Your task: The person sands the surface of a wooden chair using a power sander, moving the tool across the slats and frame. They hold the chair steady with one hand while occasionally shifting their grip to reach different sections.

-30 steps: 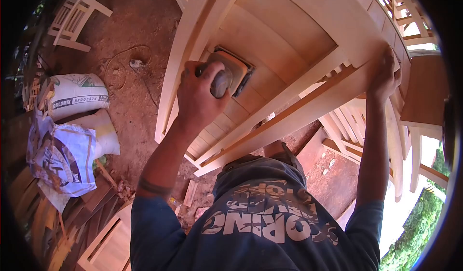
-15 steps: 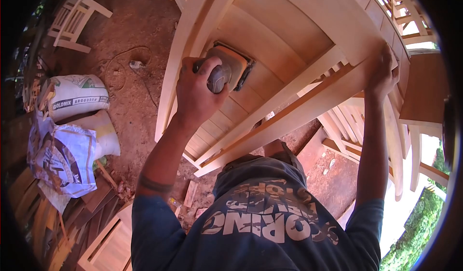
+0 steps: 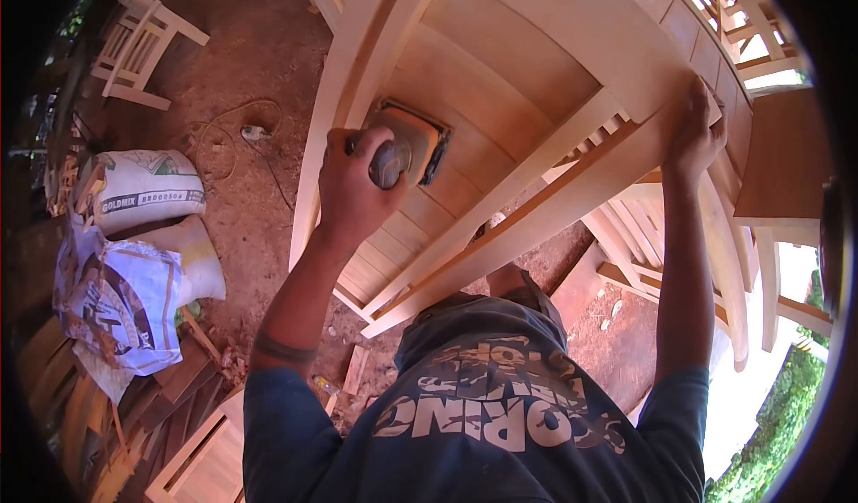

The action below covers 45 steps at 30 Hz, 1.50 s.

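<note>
My left hand (image 3: 359, 194) is wrapped over the rounded top of an orange-and-dark power sander (image 3: 416, 143). The sander's flat pad lies against the inner planks of a large pale wooden panel (image 3: 496, 78) with a raised frame. My right hand (image 3: 693, 136) is closed around the curved outer rail (image 3: 617, 168) of the same wooden piece, at its upper right. The palm side of that hand and part of its fingers are hidden.
A slatted wooden piece (image 3: 143, 51) stands at the far left. Printed sacks (image 3: 147, 190) lie beside stacked boards (image 3: 179, 387). A cord (image 3: 228, 127) runs over the dirt floor (image 3: 259, 47). More slatted furniture (image 3: 626, 235) stands at the right.
My left hand and the sander have moved a little toward me along the panel. My right hand keeps its hold on the rail. The panel appears slightly farther left in view.
</note>
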Tool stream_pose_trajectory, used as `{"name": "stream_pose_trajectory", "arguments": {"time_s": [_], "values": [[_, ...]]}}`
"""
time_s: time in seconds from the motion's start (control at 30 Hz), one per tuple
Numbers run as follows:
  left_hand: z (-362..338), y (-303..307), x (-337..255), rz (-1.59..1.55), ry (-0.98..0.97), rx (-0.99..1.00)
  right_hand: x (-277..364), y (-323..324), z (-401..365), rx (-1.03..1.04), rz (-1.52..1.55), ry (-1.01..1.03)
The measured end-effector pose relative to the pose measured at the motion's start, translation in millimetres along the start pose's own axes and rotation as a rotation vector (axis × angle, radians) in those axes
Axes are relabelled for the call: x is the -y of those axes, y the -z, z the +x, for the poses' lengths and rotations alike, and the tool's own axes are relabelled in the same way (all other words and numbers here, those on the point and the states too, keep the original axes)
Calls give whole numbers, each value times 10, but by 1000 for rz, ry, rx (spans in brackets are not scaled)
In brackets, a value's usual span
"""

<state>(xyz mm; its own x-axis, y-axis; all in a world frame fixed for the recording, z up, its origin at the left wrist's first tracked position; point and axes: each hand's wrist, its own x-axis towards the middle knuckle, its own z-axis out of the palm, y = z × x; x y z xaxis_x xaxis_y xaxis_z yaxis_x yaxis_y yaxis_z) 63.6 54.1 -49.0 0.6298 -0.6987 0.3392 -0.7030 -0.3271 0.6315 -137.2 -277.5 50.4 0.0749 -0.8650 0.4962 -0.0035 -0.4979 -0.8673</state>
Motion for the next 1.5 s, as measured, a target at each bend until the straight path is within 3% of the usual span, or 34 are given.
{"name": "stream_pose_trajectory", "arguments": {"time_s": [0.23,0.47,0.6,0.73,0.97,1.13,1.37,1.5], "values": [[9,-66,-348,19,-25,5,-45,17,9,2,-18,-5],[19,-1,-36,-12,53,-18,-36,15,22,18,45,7],[-158,-139,-292,25,-83,6,-77,37,18,31,-1,-2],[76,-134,-501,14,-65,-62,-96,60,18,49,-6,-9],[13,-73,-23,-58,50,-64,-105,52,24,22,-47,6],[-154,-161,-145,-37,-110,-21,-114,27,19,-7,-40,0],[292,-22,-253,-71,22,-78,-85,31,8,19,14,-31],[55,0,8,-60,75,-37,-107,38,27,17,7,-32]]}}
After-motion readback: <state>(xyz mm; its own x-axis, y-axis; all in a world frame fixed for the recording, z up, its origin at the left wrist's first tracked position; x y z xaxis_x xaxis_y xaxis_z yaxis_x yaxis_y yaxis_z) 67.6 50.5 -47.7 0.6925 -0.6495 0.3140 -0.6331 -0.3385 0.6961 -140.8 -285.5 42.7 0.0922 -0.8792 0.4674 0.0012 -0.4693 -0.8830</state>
